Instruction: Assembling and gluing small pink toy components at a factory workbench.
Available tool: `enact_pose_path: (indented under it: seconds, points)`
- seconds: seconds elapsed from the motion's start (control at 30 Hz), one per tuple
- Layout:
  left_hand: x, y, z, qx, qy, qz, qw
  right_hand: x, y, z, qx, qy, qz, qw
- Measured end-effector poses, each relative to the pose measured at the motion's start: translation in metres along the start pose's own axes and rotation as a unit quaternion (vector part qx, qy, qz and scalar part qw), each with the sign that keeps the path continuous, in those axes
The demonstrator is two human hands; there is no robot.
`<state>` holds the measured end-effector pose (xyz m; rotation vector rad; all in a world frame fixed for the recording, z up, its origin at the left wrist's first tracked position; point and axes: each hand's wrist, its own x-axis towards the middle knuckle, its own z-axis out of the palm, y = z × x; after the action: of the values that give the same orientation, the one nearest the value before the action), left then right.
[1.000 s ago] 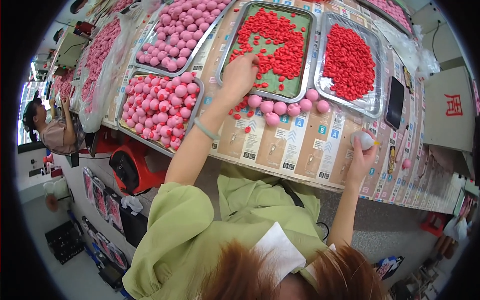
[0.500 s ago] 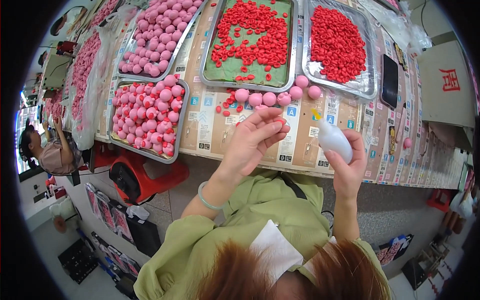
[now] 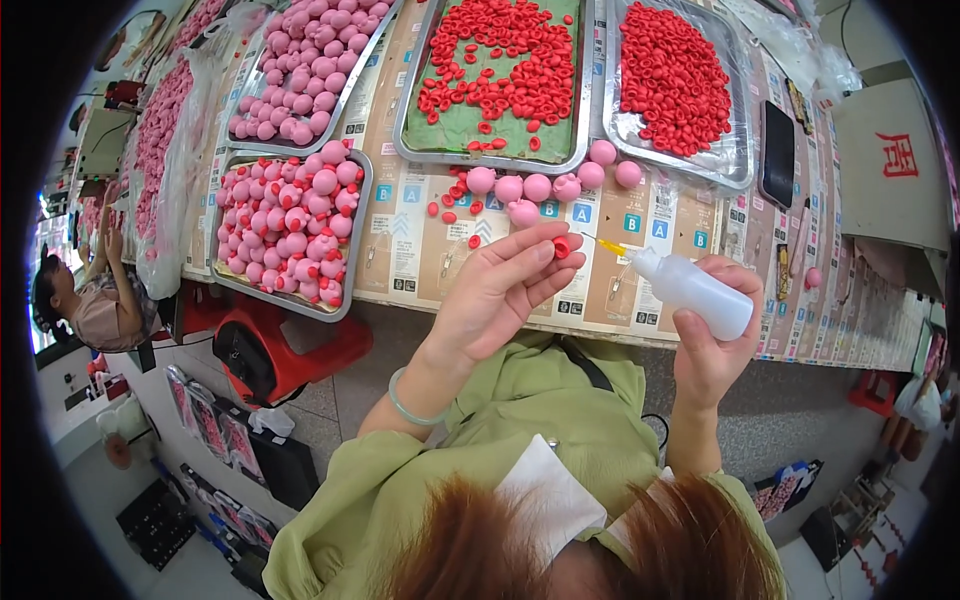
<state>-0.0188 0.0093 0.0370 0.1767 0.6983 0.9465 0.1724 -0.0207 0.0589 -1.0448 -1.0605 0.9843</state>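
Note:
My left hand (image 3: pixel 508 285) pinches a small red oval ring-shaped piece (image 3: pixel 561 246) between thumb and fingertips. In my right hand (image 3: pixel 715 345) is a white squeeze bottle (image 3: pixel 700 293) with a yellow tip, held tilted so the tip points left at the red piece, a short gap apart. Just beyond my hands lies a row of pink balls (image 3: pixel 537 187) on the table. Several loose red pieces (image 3: pixel 449 217) lie left of that row. Farther back, a metal tray (image 3: pixel 490 165) lined with green holds many more red pieces.
At the back right, another metal tray (image 3: pixel 735 178) is heaped with red pieces. Two trays on the left hold pink balls (image 3: pixel 300 100) and balls with red pieces attached (image 3: pixel 290 220). A phone (image 3: pixel 777 155) lies right. A red stool (image 3: pixel 310 350) stands below; another person (image 3: pixel 100 300) sits far left.
The bottle has tipped from nearly upright toward the left, its yellow tip now nearer my left hand. The red piece shows more plainly in my left fingers.

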Motion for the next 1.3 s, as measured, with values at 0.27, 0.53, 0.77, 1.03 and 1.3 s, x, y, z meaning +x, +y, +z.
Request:
enact_pose_path:
  seconds: [0.27, 0.53, 0.77, 1.03, 1.3]
  points:
    - [0.001, -0.005, -0.012, -0.107, -0.057, -0.053, 0.991, -0.002, -0.002, 0.004, -0.058, -0.023, -0.056, 0.996]
    - [0.001, -0.007, -0.010, -0.084, -0.038, -0.058, 0.994, -0.002, -0.001, 0.003, -0.109, -0.041, -0.058, 0.992]
    - [0.002, -0.009, -0.012, -0.098, -0.045, -0.051, 0.993, -0.004, -0.001, 0.000, -0.123, -0.043, -0.050, 0.990]
    - [0.002, -0.010, -0.009, -0.107, -0.035, -0.059, 0.992, -0.004, -0.001, 0.006, -0.140, -0.043, -0.054, 0.988]
    - [0.005, -0.009, -0.017, -0.145, -0.043, -0.055, 0.987, -0.001, 0.002, -0.009, 0.007, 0.048, 0.018, 0.999]
